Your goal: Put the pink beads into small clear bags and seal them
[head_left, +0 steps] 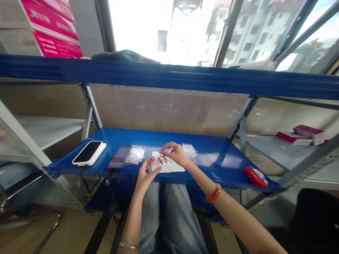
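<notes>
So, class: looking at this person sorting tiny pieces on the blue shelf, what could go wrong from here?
1. The white sheet with the small pieces lies at the shelf's front edge; a nudge from the left hand or right hand could spill them onto the lap.
2. The phone overhangs the left corner and might get knocked off.
3. The red case also sits close to the edge.

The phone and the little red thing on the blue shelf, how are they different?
The phone is white-edged with a dark screen; the red thing is red with a pale patch. The phone lies far left of the hands, the red thing far right. The phone looks larger. Both lie flat on the blue shelf, untouched.
</notes>
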A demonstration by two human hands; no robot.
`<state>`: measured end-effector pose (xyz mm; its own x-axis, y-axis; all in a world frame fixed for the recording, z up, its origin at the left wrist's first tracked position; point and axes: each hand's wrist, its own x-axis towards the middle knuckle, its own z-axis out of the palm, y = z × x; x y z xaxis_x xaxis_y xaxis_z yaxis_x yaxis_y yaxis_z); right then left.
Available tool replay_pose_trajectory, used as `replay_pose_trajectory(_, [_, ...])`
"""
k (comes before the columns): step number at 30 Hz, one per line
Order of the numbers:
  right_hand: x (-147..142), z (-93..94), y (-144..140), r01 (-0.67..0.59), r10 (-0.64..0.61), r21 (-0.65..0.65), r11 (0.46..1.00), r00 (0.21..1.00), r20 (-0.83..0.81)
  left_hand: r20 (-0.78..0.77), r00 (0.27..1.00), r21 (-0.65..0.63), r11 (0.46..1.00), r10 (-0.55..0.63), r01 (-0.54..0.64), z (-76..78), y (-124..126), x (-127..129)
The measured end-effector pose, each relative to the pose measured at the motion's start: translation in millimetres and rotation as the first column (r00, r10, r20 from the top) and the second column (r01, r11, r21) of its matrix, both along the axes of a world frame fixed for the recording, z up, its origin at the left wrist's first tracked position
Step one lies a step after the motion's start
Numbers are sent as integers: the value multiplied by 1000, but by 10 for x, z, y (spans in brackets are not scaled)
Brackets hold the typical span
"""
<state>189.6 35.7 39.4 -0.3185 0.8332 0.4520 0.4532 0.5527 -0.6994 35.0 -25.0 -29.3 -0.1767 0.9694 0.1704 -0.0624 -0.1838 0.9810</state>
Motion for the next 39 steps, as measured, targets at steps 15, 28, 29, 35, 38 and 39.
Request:
replay_pose_trajectory(15, [377,-788,290,331,-283,-70,941,884,373,234,971,-34,997,-55,65,-27,-13,-47])
replay_pose_trajectory(28, [300,-474,150,242,-241,-2,970,968,73,288,948,-52,987,-133,155,6,-74,-19])
replay_pose_trajectory(29, [253,-363,96,209,-209,-2,978,977,33,293,945,-46,985,-144,164,19,-79,-15])
replay_pose_trajectory(35, [-61,31,-222,-19,19,25,1000,1000,0,322,933,1,986,-160,169,51,-66,18])
replay_pose_trajectory(38, [-124,11,-253,-100,99,16,995,993,70,312,937,25,987,-157,157,57,-67,25])
replay_pose_trajectory(39, [-120,-11,-229,-86,85,9,996,994,74,306,939,22,987,-158,159,63,-73,22])
